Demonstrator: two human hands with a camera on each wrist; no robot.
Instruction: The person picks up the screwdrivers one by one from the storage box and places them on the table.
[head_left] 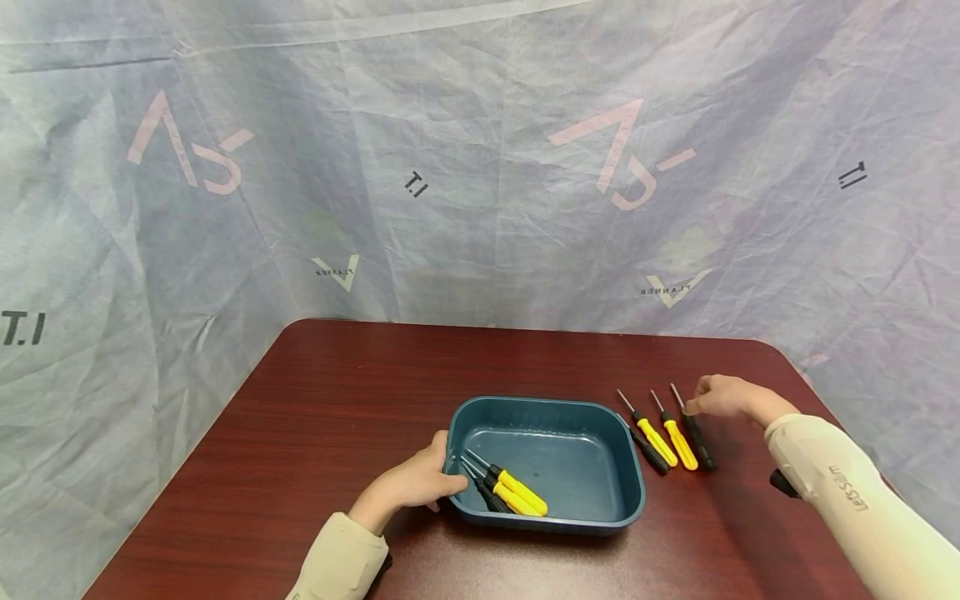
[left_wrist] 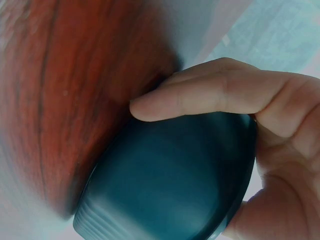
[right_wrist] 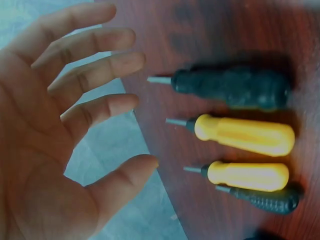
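Observation:
My left hand [head_left: 423, 477] grips the left end of a dark blue plastic bin [head_left: 630, 454], thumb over the rim and fingers along the outer wall [left_wrist: 165, 165]. Inside the bin, against its left front, lie yellow-handled screwdrivers [head_left: 517, 493] and a black-handled one [head_left: 491, 496]. My right hand [head_left: 731, 396] hovers over the table by the rightmost black screwdriver [head_left: 699, 442]; the right wrist view shows its fingers [right_wrist: 95, 107] spread, holding nothing. Left of that screwdriver are two yellow screwdrivers [right_wrist: 245, 135] and a second black screwdriver [right_wrist: 270, 201], lying beside the bin.
The dark red wood-grain table [head_left: 330, 392] carries the bin and the tools. Its far edge meets a pale hanging cloth [head_left: 480, 208] printed with letters, which also runs down both sides. The loose screwdrivers lie nearly parallel, with tips toward the far edge.

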